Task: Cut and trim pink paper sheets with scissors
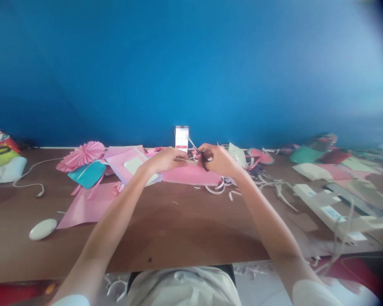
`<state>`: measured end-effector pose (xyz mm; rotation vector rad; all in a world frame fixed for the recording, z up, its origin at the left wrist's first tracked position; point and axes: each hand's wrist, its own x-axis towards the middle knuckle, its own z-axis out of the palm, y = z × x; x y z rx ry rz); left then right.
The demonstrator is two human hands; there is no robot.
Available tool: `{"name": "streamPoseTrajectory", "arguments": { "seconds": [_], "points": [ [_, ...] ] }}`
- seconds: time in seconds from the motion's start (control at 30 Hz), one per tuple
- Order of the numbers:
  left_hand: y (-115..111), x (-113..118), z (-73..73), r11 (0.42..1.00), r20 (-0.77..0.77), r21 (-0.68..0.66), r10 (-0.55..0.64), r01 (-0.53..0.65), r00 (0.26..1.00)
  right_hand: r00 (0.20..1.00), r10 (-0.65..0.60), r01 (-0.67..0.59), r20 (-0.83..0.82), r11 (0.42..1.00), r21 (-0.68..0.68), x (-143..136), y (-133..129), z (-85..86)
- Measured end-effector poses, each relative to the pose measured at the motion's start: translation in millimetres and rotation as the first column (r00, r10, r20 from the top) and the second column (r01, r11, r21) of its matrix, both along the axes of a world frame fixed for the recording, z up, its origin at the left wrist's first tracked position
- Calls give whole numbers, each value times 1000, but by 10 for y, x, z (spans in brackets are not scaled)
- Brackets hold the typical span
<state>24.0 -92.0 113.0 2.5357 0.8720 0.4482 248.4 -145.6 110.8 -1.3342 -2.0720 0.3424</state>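
My right hand (216,158) is closed round the dark handles of a pair of scissors (193,145), whose blades point up and to the left. My left hand (169,160) pinches the upper edge of a sheet of pink paper (191,173), which hangs over the far part of the table between both hands. Its fingertips are partly hidden. A phone (181,138) with a lit screen leans upright against the blue wall, just beyond the hands.
A pink paper fan (84,154), a teal paper piece (88,174) and pink sheets (89,203) lie left. Curled white paper strips (215,189) lie right. A white power strip (325,208) with cables is far right, a white oval object (43,229) far left.
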Motion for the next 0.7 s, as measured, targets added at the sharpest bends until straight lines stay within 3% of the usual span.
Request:
{"name": "streamPoseTrajectory", "arguments": {
  "seconds": [0.27,0.47,0.7],
  "points": [
    [44,-104,62,998,0,-59,-30,30,1000,985,41,-42,166,999,2,179,-56,190],
    [77,-220,112,996,20,-88,-3,5,1000,893,120,-149,433,988,32,395,-49,232],
    [25,-206,146,997,57,-78,22,-18,998,889,188,-204,417,979,-6,333,21,169]
  ]
}}
